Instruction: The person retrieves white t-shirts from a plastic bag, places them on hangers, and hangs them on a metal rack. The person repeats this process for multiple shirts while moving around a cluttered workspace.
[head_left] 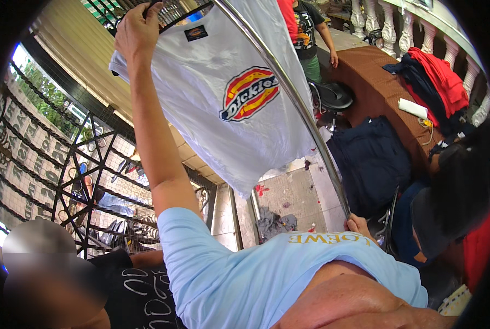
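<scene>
We had the white T-shirt point(201, 82) mostly to the left of the metal pole point(302, 107), which crossed in front of its right part. Its long axis, collar to hem, sloped down in roughly the same direction as the pole, and its red and yellow emblem point(248, 93) came right up to the pole's left edge.

Of our 2 hands, the left hand point(138, 33) was nearer the shirt, up at its shoulder, to the left of the pole's upper end; the shirt lay below and to the right of those fingers. They were bent in beside the black hanger point(186, 17), though we couldn't tell whether they had closed on it. Our right hand point(359, 225) had its fingers wrapped around the pole's lower end, apart from the shirt.

Beneath the hem, left of the pole, we saw a pale floor point(289, 192) with red scraps and a grey cloth point(278, 222). Right of the pole, dark folded clothing point(368, 159) sat before a brown-covered desk point(360, 63), which carried red garments point(437, 77). Far left of the pole stood a black iron gate point(100, 145). We shared the place with at least 2 people: 1 beyond the pole point(309, 33), 1 low on its left point(132, 288).
</scene>
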Demonstrator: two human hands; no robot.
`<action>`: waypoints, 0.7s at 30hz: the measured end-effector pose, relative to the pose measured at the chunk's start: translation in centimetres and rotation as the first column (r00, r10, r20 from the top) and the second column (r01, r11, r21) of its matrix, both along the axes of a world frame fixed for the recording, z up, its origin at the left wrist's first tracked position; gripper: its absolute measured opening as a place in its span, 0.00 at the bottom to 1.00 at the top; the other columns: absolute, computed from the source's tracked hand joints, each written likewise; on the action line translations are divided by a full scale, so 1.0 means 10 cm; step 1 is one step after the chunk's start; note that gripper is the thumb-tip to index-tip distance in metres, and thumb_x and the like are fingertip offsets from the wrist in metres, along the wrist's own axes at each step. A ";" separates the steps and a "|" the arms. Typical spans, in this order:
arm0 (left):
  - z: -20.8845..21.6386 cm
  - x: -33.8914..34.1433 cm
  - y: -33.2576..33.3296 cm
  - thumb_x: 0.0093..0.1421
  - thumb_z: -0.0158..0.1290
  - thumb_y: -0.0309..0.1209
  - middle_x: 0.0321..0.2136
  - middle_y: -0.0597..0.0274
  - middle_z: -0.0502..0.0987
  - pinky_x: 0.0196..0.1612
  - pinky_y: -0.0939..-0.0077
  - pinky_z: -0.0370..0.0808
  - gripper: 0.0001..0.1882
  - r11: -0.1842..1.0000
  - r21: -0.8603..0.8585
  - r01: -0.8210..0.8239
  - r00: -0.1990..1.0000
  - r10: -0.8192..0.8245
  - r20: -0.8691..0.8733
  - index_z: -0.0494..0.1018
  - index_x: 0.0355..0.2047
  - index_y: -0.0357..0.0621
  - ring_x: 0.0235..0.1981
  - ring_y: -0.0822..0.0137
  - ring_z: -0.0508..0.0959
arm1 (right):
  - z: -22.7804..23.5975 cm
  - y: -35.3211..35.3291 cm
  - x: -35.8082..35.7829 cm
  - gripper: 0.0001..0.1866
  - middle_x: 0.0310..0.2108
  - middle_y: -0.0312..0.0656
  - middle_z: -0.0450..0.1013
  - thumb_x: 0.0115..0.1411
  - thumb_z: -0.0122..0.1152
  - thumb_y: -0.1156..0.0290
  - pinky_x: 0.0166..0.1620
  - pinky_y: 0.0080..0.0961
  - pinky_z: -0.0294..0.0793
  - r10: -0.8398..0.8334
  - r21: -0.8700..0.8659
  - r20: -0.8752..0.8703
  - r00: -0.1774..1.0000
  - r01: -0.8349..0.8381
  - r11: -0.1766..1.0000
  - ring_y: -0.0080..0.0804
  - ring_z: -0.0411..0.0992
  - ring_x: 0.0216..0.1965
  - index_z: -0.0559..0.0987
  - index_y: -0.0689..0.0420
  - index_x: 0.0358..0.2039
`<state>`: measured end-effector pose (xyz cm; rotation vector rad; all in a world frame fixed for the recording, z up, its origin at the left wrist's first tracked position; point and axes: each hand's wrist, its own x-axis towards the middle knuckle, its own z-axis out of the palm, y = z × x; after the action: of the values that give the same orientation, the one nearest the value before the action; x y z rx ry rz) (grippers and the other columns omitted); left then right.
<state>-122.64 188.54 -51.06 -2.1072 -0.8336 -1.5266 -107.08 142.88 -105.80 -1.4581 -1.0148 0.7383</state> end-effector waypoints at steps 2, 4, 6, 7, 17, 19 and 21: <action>0.09 0.09 0.13 0.55 0.55 0.52 0.27 0.61 0.79 0.34 0.66 0.71 0.21 0.999 0.053 -0.009 1.000 0.009 -0.010 0.78 0.39 0.49 0.32 0.61 0.78 | 0.04 0.06 -0.02 0.24 0.16 0.32 0.65 0.66 0.48 0.51 0.21 0.21 0.57 -0.055 -0.045 -0.135 0.989 0.049 0.998 0.17 0.60 0.19 0.73 0.60 0.27; 0.19 0.21 0.24 0.55 0.63 0.32 0.26 0.56 0.75 0.29 0.71 0.70 0.16 0.982 0.185 -0.037 0.999 0.034 0.017 0.75 0.36 0.30 0.27 0.69 0.75 | -0.16 0.09 0.06 0.23 0.17 0.31 0.65 0.65 0.50 0.50 0.21 0.20 0.56 -0.047 -0.072 -0.090 0.995 0.040 0.997 0.16 0.60 0.19 0.73 0.60 0.28; 0.43 0.13 0.50 0.56 0.50 0.63 0.28 0.63 0.81 0.38 0.62 0.71 0.27 0.989 0.053 -0.136 0.989 0.139 -0.045 0.79 0.41 0.57 0.37 0.56 0.79 | -0.24 0.17 0.15 0.24 0.17 0.30 0.66 0.64 0.51 0.49 0.21 0.20 0.56 0.000 0.027 -0.068 0.998 0.002 1.000 0.16 0.60 0.19 0.73 0.60 0.28; 0.46 0.13 0.54 0.56 0.49 0.63 0.29 0.62 0.81 0.38 0.61 0.71 0.27 0.987 0.083 -0.136 0.989 0.140 -0.045 0.79 0.41 0.56 0.37 0.55 0.79 | -0.24 0.20 0.16 0.25 0.16 0.32 0.66 0.64 0.52 0.47 0.21 0.21 0.57 -0.031 -0.012 -0.054 0.998 0.030 0.999 0.16 0.60 0.19 0.73 0.60 0.27; 0.56 0.14 0.59 0.58 0.51 0.57 0.38 0.58 0.80 0.41 0.57 0.72 0.22 0.977 0.072 -0.199 0.978 0.203 -0.046 0.79 0.39 0.58 0.42 0.50 0.77 | -0.21 0.56 0.19 0.16 0.13 0.37 0.63 0.61 0.54 0.60 0.20 0.24 0.60 -0.244 0.003 0.220 0.944 0.250 0.968 0.20 0.62 0.16 0.69 0.58 0.22; 0.64 -0.06 0.62 0.59 0.51 0.55 0.37 0.55 0.80 0.40 0.57 0.72 0.20 0.963 0.152 -0.224 0.969 0.236 -0.067 0.79 0.37 0.56 0.41 0.49 0.77 | -0.28 0.72 0.16 0.15 0.12 0.37 0.62 0.61 0.54 0.63 0.19 0.26 0.59 -0.272 0.086 0.321 0.907 0.258 0.962 0.21 0.61 0.15 0.68 0.57 0.20; 0.66 0.02 0.60 0.58 0.54 0.50 0.36 0.53 0.79 0.40 0.56 0.72 0.17 0.971 0.160 -0.177 0.982 0.184 -0.031 0.79 0.36 0.52 0.40 0.48 0.77 | -0.82 0.73 0.26 0.15 0.11 0.38 0.61 0.59 0.56 0.66 0.17 0.27 0.58 -0.331 0.157 0.318 0.889 0.294 0.943 0.22 0.61 0.14 0.67 0.56 0.18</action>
<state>-122.44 194.52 -44.45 -1.8912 -0.8365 -1.3968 -104.52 150.17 -114.02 -1.6407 -1.0234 0.1965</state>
